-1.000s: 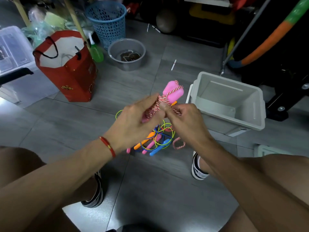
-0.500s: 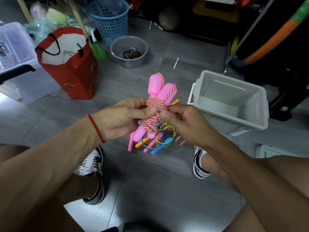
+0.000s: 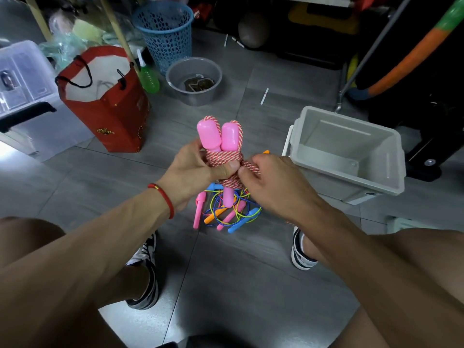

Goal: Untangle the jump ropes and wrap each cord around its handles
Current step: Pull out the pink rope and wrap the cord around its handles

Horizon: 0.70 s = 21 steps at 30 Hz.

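Two pink handles (image 3: 217, 135) stand upright side by side, bound by many turns of a red-and-white striped cord (image 3: 224, 158). My left hand (image 3: 194, 172) grips the wrapped bundle, thumb pressed across the coils. My right hand (image 3: 272, 182) pinches the cord's loose end right beside the bundle. Below the hands, on the floor, lies a tangle of other jump ropes (image 3: 226, 209) with pink, orange and blue handles and thin yellow, green and blue cords.
A grey plastic bin (image 3: 351, 156) stands on the floor to the right. A red paper bag (image 3: 108, 106), a blue mesh basket (image 3: 163, 33) and a grey bowl (image 3: 194, 80) stand behind. My shoes (image 3: 300, 252) and knees flank the rope pile.
The pink handles have swung from tilted to upright. More striped cord is wound round them, and the loose tail that hung below has been taken up.
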Tool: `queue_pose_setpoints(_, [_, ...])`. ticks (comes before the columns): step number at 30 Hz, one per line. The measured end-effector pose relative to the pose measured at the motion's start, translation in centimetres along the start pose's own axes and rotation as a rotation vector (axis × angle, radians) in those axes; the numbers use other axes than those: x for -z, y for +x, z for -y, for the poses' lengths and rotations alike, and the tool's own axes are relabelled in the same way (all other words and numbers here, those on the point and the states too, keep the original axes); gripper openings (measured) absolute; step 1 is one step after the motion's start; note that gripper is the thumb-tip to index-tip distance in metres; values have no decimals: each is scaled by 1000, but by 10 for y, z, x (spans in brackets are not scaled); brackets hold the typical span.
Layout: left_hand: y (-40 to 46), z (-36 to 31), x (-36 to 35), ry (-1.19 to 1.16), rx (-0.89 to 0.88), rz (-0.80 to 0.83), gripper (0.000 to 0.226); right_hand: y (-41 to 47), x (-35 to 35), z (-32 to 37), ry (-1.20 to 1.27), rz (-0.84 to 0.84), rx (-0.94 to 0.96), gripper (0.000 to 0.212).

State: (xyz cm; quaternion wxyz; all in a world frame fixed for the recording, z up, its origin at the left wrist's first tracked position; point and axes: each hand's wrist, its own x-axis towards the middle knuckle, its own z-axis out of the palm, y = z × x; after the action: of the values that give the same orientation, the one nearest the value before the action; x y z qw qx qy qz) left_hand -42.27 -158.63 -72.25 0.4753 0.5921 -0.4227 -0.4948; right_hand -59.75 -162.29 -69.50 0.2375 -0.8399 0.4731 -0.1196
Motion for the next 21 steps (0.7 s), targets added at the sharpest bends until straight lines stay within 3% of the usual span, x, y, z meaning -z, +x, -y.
queue_pose_setpoints(5, [-4, -2, -6, -135, 52, -66, 36, 4, -2, 2, -59, -38, -1, 49])
queue_pose_setpoints(10, [-3, -11, 7, -214, 87, 170, 29, 11, 6, -9, 165, -93, -48, 41])
queue_pose_setpoints(14, [-3, -13, 28, -299, 141, 399, 36, 12, 22, -23, 502, 131, -52, 39])
queue_pose_setpoints(18, [-8, -11, 29, -374, 134, 571, 49, 2, 32, -25, 814, 401, 18, 22])
queue_pose_setpoints(21, [-12, -13, 28, -383, 159, 741, 51, 0, 25, -26, 761, 472, 85, 26])
